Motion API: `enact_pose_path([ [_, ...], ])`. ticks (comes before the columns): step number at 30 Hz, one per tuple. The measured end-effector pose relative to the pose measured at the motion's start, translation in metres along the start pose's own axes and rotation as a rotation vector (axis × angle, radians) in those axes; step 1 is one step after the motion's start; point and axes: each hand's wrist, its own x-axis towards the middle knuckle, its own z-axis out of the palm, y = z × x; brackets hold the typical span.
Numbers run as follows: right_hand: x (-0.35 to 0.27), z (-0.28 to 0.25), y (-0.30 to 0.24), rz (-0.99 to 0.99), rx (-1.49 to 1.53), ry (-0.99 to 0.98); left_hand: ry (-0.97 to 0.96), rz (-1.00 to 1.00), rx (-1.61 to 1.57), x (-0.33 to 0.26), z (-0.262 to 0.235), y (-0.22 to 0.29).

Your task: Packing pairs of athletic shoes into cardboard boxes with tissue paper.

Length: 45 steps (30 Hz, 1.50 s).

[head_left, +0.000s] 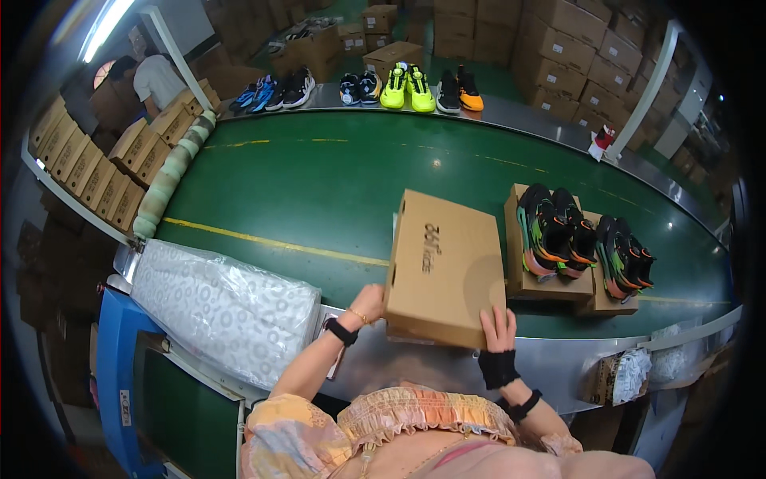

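A closed tan cardboard shoebox (447, 271) with dark lettering on its lid lies slightly turned in front of me, at the near side of the green conveyor belt (311, 184). At the box's near left corner my left hand (369, 303) is closed against its side, the fingertips partly hidden. Gripping the near right corner, my right hand (499, 329) has its fingers laid over the lid and the thumb out of sight. A black wrist cover is on the right hand. To the right, black sneakers (550, 231) with green and orange trim sit on another shoebox (542, 286).
More black sneakers (624, 255) stand on a box farther right. A plastic-wrapped stack of patterned paper (227, 307) lies at the near left. Several shoes, including a neon-yellow pair (408, 86), line the far ledge. Shoeboxes (84, 172) fill the left rack, with a person (159, 80) behind.
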Motion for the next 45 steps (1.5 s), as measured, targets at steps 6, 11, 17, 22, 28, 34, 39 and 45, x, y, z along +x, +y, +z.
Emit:
enact_pose_path([
  [6,-0.073,-0.006,0.036,-0.066,-0.021,0.076,-0.115,-0.324,-0.857,-0.008,-0.006,-0.02],
  [11,-0.08,0.009,0.068,-0.182,-0.053,0.202,0.534,-0.318,-0.885,0.07,0.012,-0.018],
  [17,-0.072,0.008,0.077,-0.187,-0.058,0.254,0.175,-0.391,-0.904,0.109,0.03,-0.025],
  [22,-0.074,0.01,0.085,-0.178,-0.098,0.306,0.231,-0.528,-1.132,0.081,0.021,0.019],
  [28,-0.064,0.015,0.088,-0.15,-0.066,0.293,0.017,-0.361,-1.546,0.03,0.077,0.036],
  [34,-0.04,0.007,0.079,-0.133,-0.005,0.253,0.2,-0.468,-1.465,0.023,0.069,0.035],
  [39,-0.001,-0.011,0.061,-0.206,0.267,0.341,0.496,-0.298,-1.61,-0.054,0.011,0.042],
  [45,0.075,-0.054,0.121,-0.178,0.166,0.482,1.124,-0.185,-1.129,-0.224,-0.038,0.005],
])
